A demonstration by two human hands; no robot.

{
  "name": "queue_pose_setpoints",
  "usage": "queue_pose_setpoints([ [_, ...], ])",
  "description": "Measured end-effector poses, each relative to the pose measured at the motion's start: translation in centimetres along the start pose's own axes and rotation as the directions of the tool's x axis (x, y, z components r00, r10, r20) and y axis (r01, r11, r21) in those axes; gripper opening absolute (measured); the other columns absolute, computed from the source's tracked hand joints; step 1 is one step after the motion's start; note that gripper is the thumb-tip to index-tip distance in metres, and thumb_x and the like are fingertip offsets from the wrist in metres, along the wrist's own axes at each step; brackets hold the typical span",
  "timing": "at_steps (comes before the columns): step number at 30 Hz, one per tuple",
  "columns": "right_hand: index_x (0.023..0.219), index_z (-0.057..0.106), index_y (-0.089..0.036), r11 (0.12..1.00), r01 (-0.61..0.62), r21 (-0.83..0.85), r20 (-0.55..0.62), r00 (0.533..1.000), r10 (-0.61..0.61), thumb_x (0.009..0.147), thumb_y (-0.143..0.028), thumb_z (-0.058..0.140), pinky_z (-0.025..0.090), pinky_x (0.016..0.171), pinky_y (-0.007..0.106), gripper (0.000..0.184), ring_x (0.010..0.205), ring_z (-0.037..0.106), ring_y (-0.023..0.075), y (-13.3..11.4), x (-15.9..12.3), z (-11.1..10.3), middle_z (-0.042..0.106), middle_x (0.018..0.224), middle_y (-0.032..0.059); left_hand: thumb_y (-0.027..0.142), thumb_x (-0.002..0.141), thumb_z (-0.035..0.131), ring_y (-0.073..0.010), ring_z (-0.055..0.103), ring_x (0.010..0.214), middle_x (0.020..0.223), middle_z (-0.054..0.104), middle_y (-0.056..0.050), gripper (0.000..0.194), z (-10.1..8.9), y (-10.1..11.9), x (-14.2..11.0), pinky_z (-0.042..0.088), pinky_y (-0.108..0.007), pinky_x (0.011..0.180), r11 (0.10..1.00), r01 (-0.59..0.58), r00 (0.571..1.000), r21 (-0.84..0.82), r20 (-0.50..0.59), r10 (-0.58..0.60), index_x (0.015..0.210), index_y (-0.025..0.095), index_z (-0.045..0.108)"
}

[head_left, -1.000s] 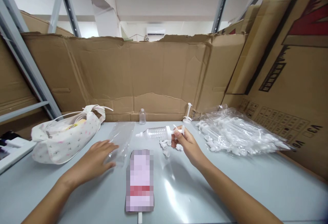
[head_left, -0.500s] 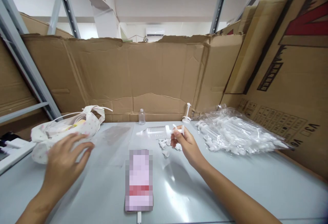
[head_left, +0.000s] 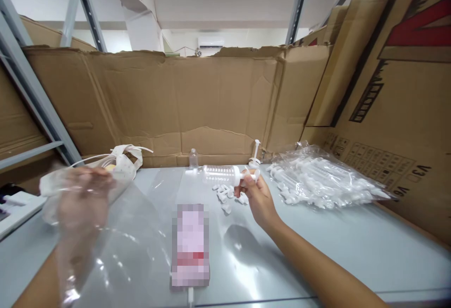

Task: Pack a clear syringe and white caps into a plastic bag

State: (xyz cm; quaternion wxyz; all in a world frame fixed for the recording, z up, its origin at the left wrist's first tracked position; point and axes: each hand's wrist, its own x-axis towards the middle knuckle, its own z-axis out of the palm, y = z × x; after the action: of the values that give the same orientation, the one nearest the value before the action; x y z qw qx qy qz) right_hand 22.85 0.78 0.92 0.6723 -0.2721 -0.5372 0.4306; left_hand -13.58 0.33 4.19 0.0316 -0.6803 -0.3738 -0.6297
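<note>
My right hand grips a large clear syringe by its white plunger end. The syringe lies level in the air, its white nozzle pointing left and markings along its barrel. A clear plastic bag hangs from my left hand, which is raised and smeared by motion; its fingers look closed on the film, partly seen through it. Small white plastic pieces lie on the table below the syringe. Behind it stand a small clear bottle-shaped piece and a white plunger-like part.
A phone with a blurred screen and a white cable lies at the front middle. At right is a clear bag full of white-and-clear syringes. A white cloth pouch sits back left. Cardboard walls enclose the grey table.
My left hand has taken hold of the clear plastic bag and lifted it off the table toward me. The syringe in my right hand has shifted slightly right and up.
</note>
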Motion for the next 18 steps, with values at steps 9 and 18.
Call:
queue_pose_setpoints([
  [9, 0.08, 0.05, -0.021, 0.996, 0.006, -0.093, 0.101, 0.995, 0.004, 0.089, -0.044, 0.048, 0.04, 0.059, 0.027, 0.025, 0.059, 0.052, 0.0121, -0.4, -0.6, 0.2, 0.052, 0.069, -0.002, 0.044, 0.086, 0.039, -0.0139, 0.052, 0.056, 0.075, 0.059, -0.007, 0.031, 10.4, 3.0, -0.6, 0.047, -0.031, 0.051, 0.545, 0.685, 0.711, -0.484, 0.607, -0.354, 0.067, 0.02, 0.047],
  [18, 0.074, 0.048, -0.019, 0.994, -0.102, -0.032, 0.16, 0.981, 0.106, 0.085, -0.045, 0.053, 0.037, 0.055, 0.025, 0.028, 0.054, 0.048, 0.0101, -0.3, 0.6, -0.8, 0.05, 0.065, -0.0037, 0.032, 0.075, 0.059, -0.0135, 0.053, 0.065, 0.074, 0.052, -0.002, 0.019, 12.4, 8.1, -0.4, 0.044, -0.023, 0.054, 0.221, 0.857, 0.515, -0.466, 0.771, -0.375, 0.069, 0.018, 0.047],
])
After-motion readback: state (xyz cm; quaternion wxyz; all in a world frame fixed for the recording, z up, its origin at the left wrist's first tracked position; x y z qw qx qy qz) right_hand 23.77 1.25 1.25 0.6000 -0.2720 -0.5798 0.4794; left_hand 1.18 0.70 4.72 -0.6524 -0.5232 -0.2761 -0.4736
